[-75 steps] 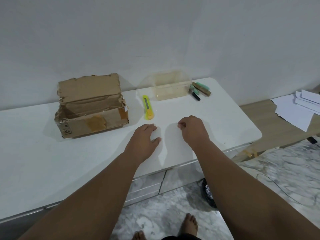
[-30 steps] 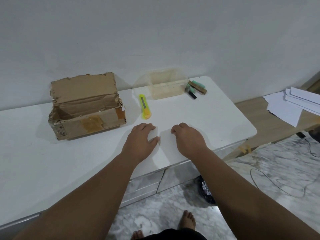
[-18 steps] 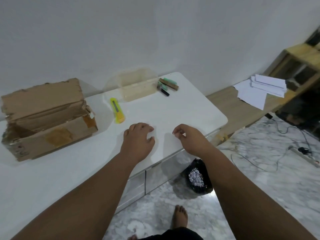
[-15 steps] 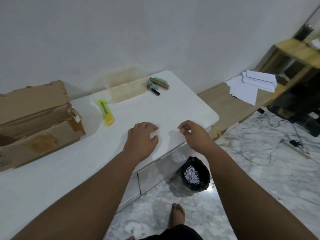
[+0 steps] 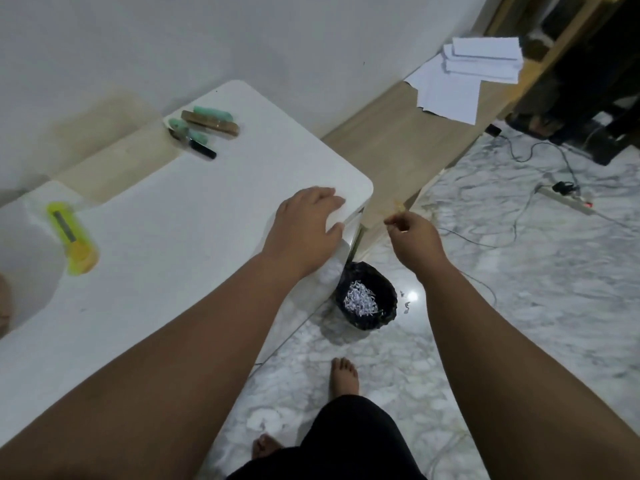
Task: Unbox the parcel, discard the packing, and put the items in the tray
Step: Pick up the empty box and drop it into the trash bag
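In the head view, the left hand (image 5: 304,230) is lying flat and open, palm down, on the white rectangular worktop (image 5: 180,216) near its rounded right corner, with the fingers spread and the thumb reaching to the front edge. The left forearm is stretching across the worktop from the lower left. The right hand (image 5: 414,237) is hanging in the air beyond the worktop's corner, above the marble floor (image 5: 536,289), with the fingers curled in and the fingertips (image 5: 393,221) pinched together; a tiny pale scrap seems to be between them, but I cannot tell it surely. Under this hand, the small round black bin (image 5: 367,299) is standing on the floor against the worktop's side, holding white shredded paper (image 5: 360,301). The clear shallow plastic tray (image 5: 114,157) is sitting at the back of the worktop by the wall. Just beside its right end, the green and brown small items (image 5: 204,124) are lying in a group. The yellow plastic utility knife (image 5: 71,237) is lying at the left. The white loose paper sheets (image 5: 464,77) are resting on the low wooden shelf (image 5: 391,150).
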